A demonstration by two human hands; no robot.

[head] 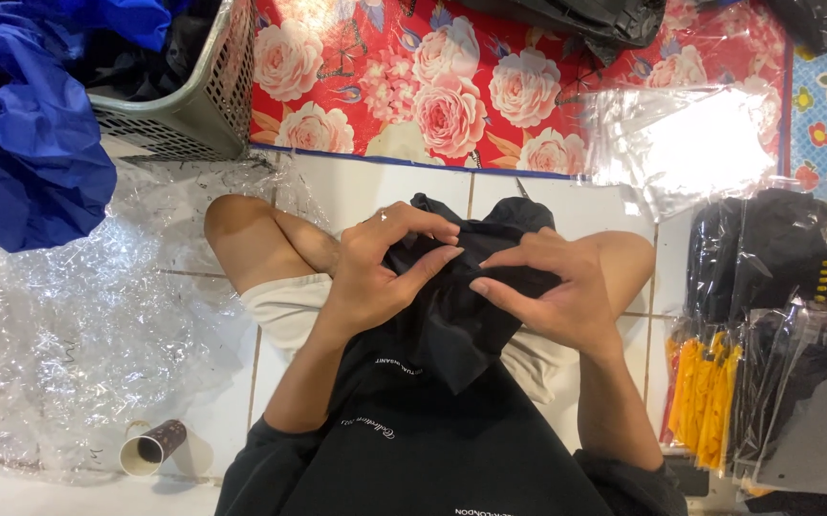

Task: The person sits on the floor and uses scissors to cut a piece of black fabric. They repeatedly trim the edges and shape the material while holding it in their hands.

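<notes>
While both hands work in the lap, the left hand [375, 272] pinches a fold of black cloth [451, 325] and the right hand [552, 291] presses its fingers closed on the other edge. It looks like mid-fold; next wants a flat, even crease. The cloth is soft and matte. Right of the hands lie glossy clear bags [681, 143]; to the left, crinkled plastic [69, 354] and a grey basket [193, 105].
</notes>
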